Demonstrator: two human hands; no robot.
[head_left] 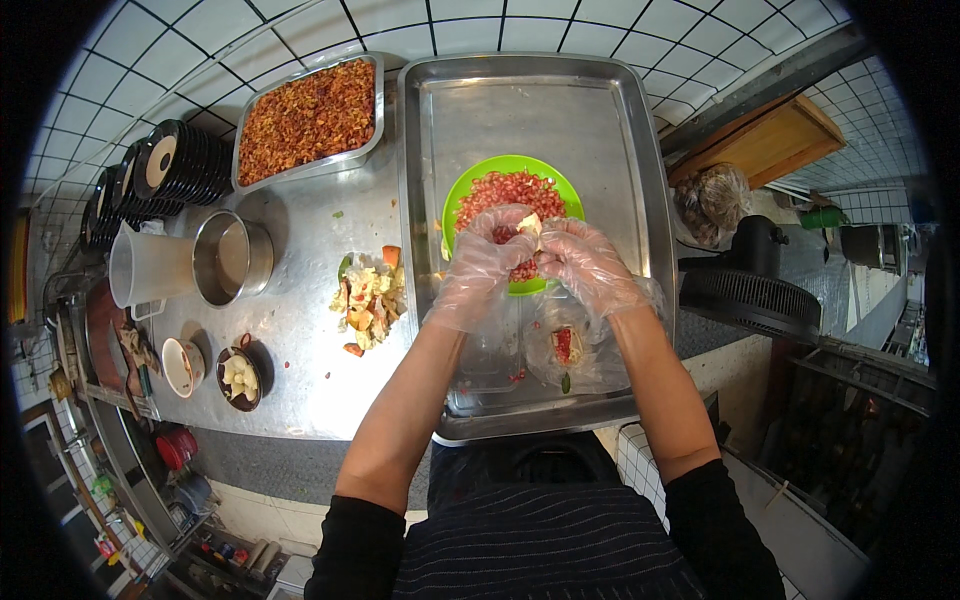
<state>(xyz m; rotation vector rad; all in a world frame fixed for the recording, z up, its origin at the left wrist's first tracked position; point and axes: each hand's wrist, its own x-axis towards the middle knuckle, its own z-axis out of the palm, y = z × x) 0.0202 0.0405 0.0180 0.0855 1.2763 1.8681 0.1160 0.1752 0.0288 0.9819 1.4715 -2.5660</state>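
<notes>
Both hands wear clear plastic gloves and meet over a bright green plate (571, 190) heaped with red pomegranate seeds (500, 188). My left hand (476, 272) is closed around a pomegranate piece (531, 224), whose pale pith shows between the hands. From the other side, my right hand (590, 262) pinches at the same piece; its fingertips are partly hidden. The plate rests in a large metal tray (520, 105). Nearer to me in the tray, another pomegranate chunk (567, 345) lies on clear plastic (540, 375), with a few loose seeds beside it.
Pomegranate peel scraps (370, 298) are piled on the steel table left of the tray. Further left stand a metal pot (232, 258), a plastic jug (150, 265), two small bowls (183, 367), stacked black dishes (185, 165) and a pan of reddish-brown crumbs (310, 115). A black fan (755, 280) stands right.
</notes>
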